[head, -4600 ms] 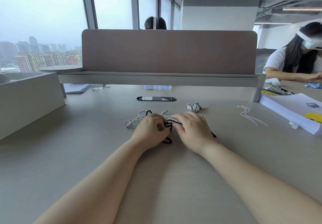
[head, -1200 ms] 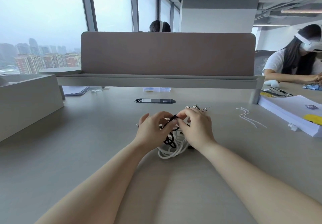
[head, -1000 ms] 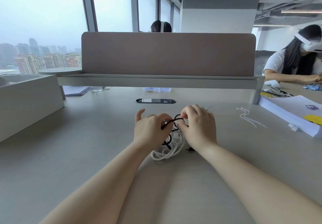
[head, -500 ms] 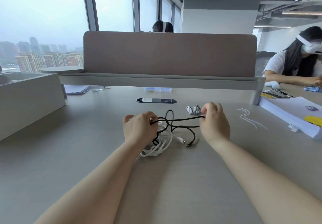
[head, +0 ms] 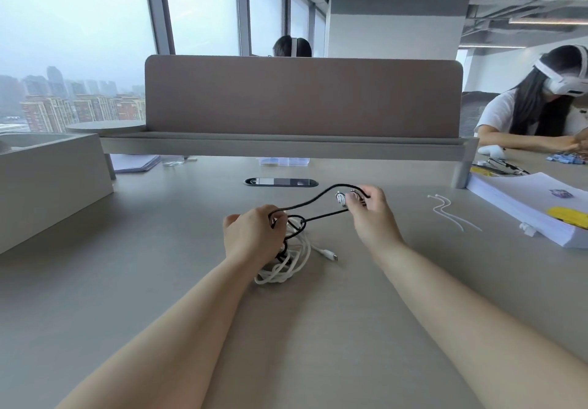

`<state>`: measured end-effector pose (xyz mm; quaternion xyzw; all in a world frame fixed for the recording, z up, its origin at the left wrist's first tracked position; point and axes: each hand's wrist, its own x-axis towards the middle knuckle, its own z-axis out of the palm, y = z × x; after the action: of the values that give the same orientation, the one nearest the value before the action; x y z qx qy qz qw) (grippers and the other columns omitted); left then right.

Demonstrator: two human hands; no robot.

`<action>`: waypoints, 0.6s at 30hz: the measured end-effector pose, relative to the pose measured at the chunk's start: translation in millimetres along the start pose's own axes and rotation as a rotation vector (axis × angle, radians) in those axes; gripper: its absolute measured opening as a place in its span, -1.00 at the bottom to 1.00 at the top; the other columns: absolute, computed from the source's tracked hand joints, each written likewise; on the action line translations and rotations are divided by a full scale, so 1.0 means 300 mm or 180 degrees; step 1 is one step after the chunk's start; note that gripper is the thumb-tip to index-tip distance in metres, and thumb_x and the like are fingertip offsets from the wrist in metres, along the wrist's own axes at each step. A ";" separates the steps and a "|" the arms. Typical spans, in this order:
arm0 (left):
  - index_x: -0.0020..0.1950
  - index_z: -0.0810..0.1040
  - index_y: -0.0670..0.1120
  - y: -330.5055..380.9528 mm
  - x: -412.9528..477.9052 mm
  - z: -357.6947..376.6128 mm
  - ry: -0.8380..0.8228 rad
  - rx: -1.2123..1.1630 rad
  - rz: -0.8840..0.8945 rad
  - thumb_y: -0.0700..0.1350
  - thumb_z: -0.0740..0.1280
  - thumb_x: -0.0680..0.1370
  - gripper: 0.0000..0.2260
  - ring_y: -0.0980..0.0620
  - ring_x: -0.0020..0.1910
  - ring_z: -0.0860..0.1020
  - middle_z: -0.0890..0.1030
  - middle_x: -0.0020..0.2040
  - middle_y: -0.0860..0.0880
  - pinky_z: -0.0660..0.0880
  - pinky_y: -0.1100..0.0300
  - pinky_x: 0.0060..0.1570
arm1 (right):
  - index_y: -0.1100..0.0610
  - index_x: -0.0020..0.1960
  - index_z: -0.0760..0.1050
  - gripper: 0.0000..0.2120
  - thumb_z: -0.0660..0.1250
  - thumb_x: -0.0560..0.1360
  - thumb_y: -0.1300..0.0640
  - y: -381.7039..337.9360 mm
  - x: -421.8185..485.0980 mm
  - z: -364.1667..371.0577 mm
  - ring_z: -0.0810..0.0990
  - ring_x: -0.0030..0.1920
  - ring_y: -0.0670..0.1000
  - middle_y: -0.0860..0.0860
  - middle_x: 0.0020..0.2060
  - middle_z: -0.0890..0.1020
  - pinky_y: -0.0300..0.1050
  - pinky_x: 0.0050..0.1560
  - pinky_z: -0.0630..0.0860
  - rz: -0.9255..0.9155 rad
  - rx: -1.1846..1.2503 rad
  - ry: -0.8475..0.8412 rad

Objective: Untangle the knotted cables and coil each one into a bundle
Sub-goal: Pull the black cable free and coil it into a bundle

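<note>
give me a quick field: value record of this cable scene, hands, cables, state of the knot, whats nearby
left hand: closed around the tangle where the two cables cross
right hand: pinching a loop of the black cable, pulled out to the right
black cable: two strands stretched between the hands, raised off the desk
white cable: loose loops hanging below the left hand onto the desk, plug end lying free to the right
knot: not yet undone, black still wound into white at the left hand
coiling: not started
desk: grey
nearby: white ties, paper stack

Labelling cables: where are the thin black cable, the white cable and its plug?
Thin black cable (head: 324, 193), head view, upper strand.
White cable (head: 286, 270), head view, hanging loops.
White plug (head: 331, 255), head view, connector body.
</note>
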<state>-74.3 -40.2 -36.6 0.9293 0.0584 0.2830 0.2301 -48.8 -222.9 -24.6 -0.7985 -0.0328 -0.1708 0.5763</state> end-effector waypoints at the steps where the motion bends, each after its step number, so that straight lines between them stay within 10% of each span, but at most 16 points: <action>1: -0.26 0.47 0.04 0.000 0.001 0.000 -0.0001 -0.0028 -0.0029 -0.04 0.11 0.57 -0.75 0.14 -0.39 0.39 0.45 -0.50 0.07 0.21 0.17 0.07 | 0.04 0.30 0.32 -0.69 0.21 0.58 0.01 0.016 -0.007 0.006 0.35 0.33 -0.03 -0.04 0.37 0.38 -0.04 0.38 0.20 -0.0340 -0.0989 0.0006; 6: -0.25 0.44 0.10 0.003 0.007 0.003 -0.0113 -0.0259 -0.0235 -0.01 0.17 0.58 -0.79 0.00 -0.21 0.48 0.52 -0.38 0.08 0.20 0.17 0.11 | 0.02 0.49 0.04 -0.52 -0.01 0.62 -0.09 0.057 -0.016 0.044 0.39 0.35 -0.02 -0.03 0.23 0.56 0.12 0.46 -0.24 -0.0495 -0.2544 -0.0558; 14: -0.01 0.60 0.16 -0.002 0.013 0.005 -0.0151 -0.0385 -0.0335 0.02 0.22 0.56 -0.84 0.03 -0.06 0.53 0.66 -0.16 0.07 0.20 0.16 0.08 | 0.08 0.31 0.32 -0.61 0.11 0.60 -0.13 0.007 -0.053 0.075 0.51 -0.05 -0.01 -0.17 -0.28 0.54 -0.08 0.29 0.25 -0.1020 -0.1529 -0.0851; 18: -0.18 0.56 0.08 -0.011 0.022 0.010 -0.0126 -0.0281 -0.0523 -0.03 0.19 0.54 -0.82 -0.02 -0.17 0.45 0.57 -0.29 0.08 0.24 0.14 0.03 | 0.09 0.30 0.30 -0.62 0.25 0.56 -0.04 -0.037 -0.065 0.052 0.49 -0.26 0.00 0.11 -0.28 0.54 -0.44 -0.33 0.38 -0.0667 -0.0191 -0.0886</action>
<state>-67.2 -36.9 -37.0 0.9157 0.1173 0.2470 0.2944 -66.2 -201.8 -25.0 -0.8235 -0.1902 -0.1186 0.5212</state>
